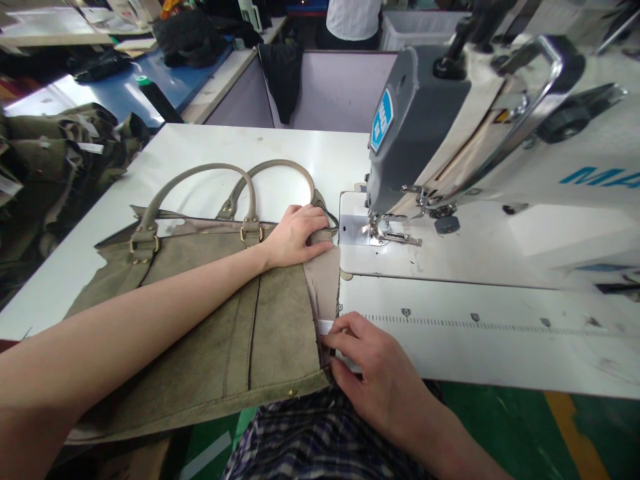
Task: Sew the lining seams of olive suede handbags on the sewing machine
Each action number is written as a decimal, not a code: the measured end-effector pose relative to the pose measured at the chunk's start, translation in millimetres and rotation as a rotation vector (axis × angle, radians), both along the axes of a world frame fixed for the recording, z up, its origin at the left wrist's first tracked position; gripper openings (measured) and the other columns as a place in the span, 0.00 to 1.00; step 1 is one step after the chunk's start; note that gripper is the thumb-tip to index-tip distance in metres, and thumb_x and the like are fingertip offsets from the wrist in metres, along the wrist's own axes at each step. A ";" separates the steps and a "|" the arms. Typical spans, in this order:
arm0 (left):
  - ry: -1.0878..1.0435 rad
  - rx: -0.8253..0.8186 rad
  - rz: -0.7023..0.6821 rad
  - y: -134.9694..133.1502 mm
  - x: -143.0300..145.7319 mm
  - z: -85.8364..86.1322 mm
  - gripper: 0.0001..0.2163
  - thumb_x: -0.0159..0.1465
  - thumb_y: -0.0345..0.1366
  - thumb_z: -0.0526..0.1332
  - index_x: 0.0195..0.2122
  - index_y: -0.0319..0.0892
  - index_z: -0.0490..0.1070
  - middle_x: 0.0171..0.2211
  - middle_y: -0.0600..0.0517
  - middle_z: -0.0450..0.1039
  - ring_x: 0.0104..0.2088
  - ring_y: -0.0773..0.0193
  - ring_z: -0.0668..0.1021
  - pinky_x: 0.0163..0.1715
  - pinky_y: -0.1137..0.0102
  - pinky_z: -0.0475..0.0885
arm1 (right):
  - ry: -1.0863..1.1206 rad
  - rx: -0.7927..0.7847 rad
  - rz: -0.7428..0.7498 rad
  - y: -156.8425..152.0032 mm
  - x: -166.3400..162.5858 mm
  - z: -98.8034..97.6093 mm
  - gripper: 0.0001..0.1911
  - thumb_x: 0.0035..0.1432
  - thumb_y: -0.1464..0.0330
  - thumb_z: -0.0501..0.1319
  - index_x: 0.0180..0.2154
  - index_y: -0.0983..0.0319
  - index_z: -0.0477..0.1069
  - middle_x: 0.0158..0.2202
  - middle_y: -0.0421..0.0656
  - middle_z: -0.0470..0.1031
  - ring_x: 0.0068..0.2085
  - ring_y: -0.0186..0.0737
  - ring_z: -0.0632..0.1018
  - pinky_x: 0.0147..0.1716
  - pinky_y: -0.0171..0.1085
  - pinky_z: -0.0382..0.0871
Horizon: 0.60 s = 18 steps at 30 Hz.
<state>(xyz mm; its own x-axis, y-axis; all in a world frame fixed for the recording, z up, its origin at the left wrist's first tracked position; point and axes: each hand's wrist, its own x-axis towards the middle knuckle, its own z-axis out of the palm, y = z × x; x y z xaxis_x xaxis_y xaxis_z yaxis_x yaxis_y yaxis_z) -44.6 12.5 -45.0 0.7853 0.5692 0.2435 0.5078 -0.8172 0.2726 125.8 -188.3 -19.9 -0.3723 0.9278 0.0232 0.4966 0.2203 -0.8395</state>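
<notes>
Olive bag (285, 313) lay on its back on the white sewing table (325, 147), lower edge overhanging the front, right side up against the machine bed. Two handles (210, 167) on, gold rings (245, 233) fitted, front strap seams stitched, top zip (215, 232) set in. So front and top work looked done. Right side looked unfinished: raw edge, pinkish lining (327, 280) exposed, white strip (325, 327) poking out. Left side looked rough too; closure there couldn't be confirmed.

Left hand (297, 233) gripped the top right corner, fingers curled over it, thumb along the near side. Right hand (375, 367) pinched the side edge lower down, beside the white strip.

Presser foot (383, 233) was just right of the bag; no part of it was under there. Sewing machine (415, 127) stood to the right. Further out: heap of olive pieces (50, 167) left, thread cone (160, 100) behind, person in white (353, 20) at back.
</notes>
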 end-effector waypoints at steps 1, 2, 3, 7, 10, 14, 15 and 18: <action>0.000 0.002 -0.001 0.0 0.1 0.0 0.15 0.66 0.48 0.55 0.37 0.39 0.68 0.39 0.47 0.71 0.43 0.53 0.73 0.42 0.61 0.61 | 0.017 -0.006 0.008 -0.3 0.9 0.8 0.15 0.55 0.84 0.60 0.40 0.63 0.76 0.39 0.43 0.72 0.38 0.40 0.75 0.39 0.37 0.72; -0.001 0.004 -0.001 -0.1 0.1 0.0 0.15 0.66 0.48 0.55 0.37 0.39 0.68 0.39 0.47 0.71 0.43 0.53 0.72 0.42 0.61 0.60 | 0.021 -0.003 0.010 -0.3 1.6 1.3 0.14 0.56 0.83 0.60 0.40 0.63 0.76 0.39 0.43 0.72 0.38 0.40 0.75 0.39 0.37 0.71; 0.000 0.005 -0.002 -0.2 0.1 0.1 0.15 0.66 0.48 0.55 0.37 0.39 0.68 0.39 0.47 0.71 0.43 0.53 0.72 0.42 0.61 0.60 | 0.005 0.014 0.005 -0.1 2.1 1.4 0.13 0.56 0.83 0.61 0.39 0.63 0.76 0.39 0.43 0.72 0.38 0.40 0.75 0.39 0.37 0.71; 0.005 0.005 0.003 -0.6 -0.7 0.4 0.15 0.66 0.48 0.55 0.37 0.39 0.68 0.39 0.47 0.71 0.43 0.53 0.72 0.42 0.61 0.61 | -0.138 0.242 0.056 3.3 1.9 -3.0 0.11 0.55 0.83 0.61 0.34 0.63 0.75 0.36 0.44 0.74 0.37 0.43 0.73 0.35 0.39 0.71; 0.007 0.005 0.005 -0.8 -1.0 1.0 0.16 0.66 0.48 0.54 0.37 0.39 0.68 0.39 0.47 0.71 0.43 0.53 0.72 0.42 0.60 0.61 | -0.112 0.423 0.171 4.0 3.1 -8.5 0.09 0.63 0.79 0.57 0.36 0.64 0.75 0.36 0.46 0.76 0.36 0.44 0.73 0.35 0.41 0.72; 0.005 0.002 -0.016 -1.1 -0.9 2.6 0.16 0.66 0.48 0.54 0.38 0.39 0.67 0.39 0.46 0.71 0.43 0.53 0.73 0.45 0.59 0.61 | 0.011 0.463 0.178 -2.0 7.3 -12.9 0.14 0.70 0.77 0.50 0.47 0.67 0.73 0.42 0.51 0.78 0.41 0.44 0.77 0.42 0.42 0.75; 0.001 0.002 -0.027 -1.1 -0.9 3.1 0.16 0.65 0.48 0.54 0.38 0.39 0.67 0.39 0.46 0.71 0.42 0.53 0.73 0.46 0.58 0.61 | 0.032 0.451 0.165 -4.0 7.9 -13.2 0.14 0.70 0.77 0.50 0.48 0.67 0.72 0.43 0.51 0.78 0.42 0.44 0.77 0.42 0.42 0.75; -0.018 0.008 -0.068 -1.1 -1.4 4.0 0.16 0.65 0.48 0.54 0.39 0.39 0.67 0.38 0.46 0.71 0.42 0.53 0.72 0.49 0.57 0.59 | 0.053 0.461 0.122 -9.1 7.0 -13.9 0.15 0.69 0.78 0.49 0.50 0.66 0.71 0.44 0.51 0.78 0.42 0.43 0.77 0.42 0.40 0.76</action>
<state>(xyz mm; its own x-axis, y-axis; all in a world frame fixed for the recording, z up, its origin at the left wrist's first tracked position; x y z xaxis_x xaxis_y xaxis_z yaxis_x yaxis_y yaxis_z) -46.0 11.4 -41.0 0.8177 0.5126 0.2617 0.4461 -0.8518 0.2747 132.9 -197.4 -33.9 -0.4654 0.7659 0.4437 0.4027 0.6296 -0.6644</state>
